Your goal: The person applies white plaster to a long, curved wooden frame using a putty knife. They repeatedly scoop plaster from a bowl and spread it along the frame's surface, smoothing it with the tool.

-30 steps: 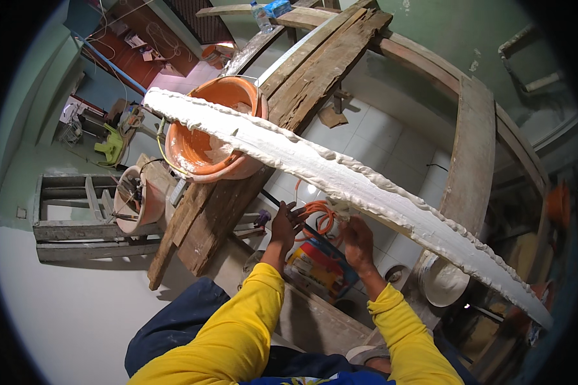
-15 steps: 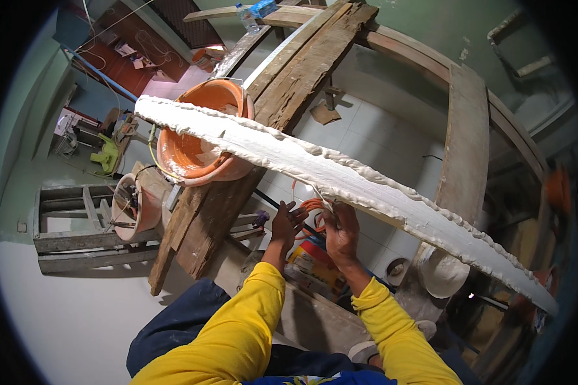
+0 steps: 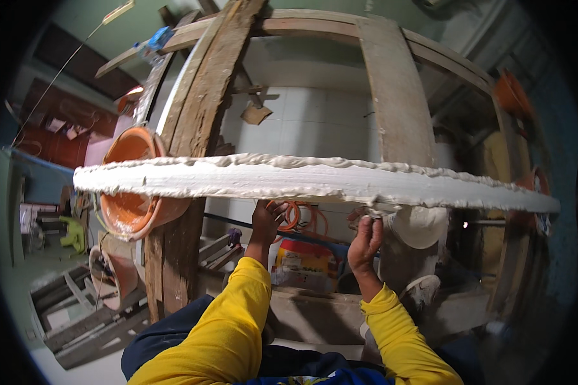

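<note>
A long white plaster strip (image 3: 289, 181), with ragged wet plaster along both edges, stretches across the view from side to side. Just below its near edge, left of the middle, is my left hand (image 3: 267, 221); its fingers are apart and loosely curled, and it holds nothing I can see. My right hand (image 3: 366, 240) is closed at the near edge farther right, fingers pinched. Whitish, plaster-smeared stuff shows at its fingertips; whether this is a thin tool or only plaster I cannot tell.
Rough wooden planks (image 3: 202, 96) and a wide board (image 3: 401, 96) lie across a frame. An orange bucket (image 3: 131, 221) stands under the strip's left end. A plaster-covered round container (image 3: 420, 226), a red-yellow bucket (image 3: 302, 260) and an orange coiled hose (image 3: 292, 217) are below.
My view has turned, so the strip now lies nearly level. My right hand has moved right along its near edge, away from my left hand, which stays near that edge.
</note>
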`<state>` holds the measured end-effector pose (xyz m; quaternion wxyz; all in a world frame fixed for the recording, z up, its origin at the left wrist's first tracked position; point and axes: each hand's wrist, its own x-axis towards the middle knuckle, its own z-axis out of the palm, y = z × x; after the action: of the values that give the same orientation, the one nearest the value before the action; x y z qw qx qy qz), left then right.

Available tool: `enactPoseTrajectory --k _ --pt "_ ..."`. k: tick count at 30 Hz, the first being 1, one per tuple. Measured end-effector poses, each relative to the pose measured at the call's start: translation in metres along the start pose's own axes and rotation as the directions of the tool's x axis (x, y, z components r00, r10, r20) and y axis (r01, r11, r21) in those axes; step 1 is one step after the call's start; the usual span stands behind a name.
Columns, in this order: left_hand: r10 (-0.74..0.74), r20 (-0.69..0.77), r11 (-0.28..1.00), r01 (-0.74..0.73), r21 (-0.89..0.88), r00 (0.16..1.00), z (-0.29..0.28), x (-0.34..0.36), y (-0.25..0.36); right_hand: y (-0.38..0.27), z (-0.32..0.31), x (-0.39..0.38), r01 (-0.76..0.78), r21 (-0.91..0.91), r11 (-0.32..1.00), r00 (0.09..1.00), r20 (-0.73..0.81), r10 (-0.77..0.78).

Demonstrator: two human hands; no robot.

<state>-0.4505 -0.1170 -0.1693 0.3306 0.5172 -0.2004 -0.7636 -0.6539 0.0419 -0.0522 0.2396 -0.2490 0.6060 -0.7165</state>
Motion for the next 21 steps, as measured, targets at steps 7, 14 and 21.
enactPoseTrajectory --k 7,14,21 --pt "-0.098 0.167 0.985 0.071 0.16 0.981 0.048 0.034 -0.019 -0.004 0.003 -0.009 0.029 0.246 0.969 0.998 -0.063 -0.013" --pt "-0.139 0.221 0.988 0.12 0.097 0.965 0.051 0.038 -0.027 -0.013 0.047 -0.006 -0.068 0.111 0.992 0.985 0.166 0.049" --pt "-0.219 0.196 0.976 0.213 0.05 0.956 0.022 0.052 -0.031 0.021 0.055 -0.041 0.027 -0.147 0.989 0.998 0.053 -0.02"
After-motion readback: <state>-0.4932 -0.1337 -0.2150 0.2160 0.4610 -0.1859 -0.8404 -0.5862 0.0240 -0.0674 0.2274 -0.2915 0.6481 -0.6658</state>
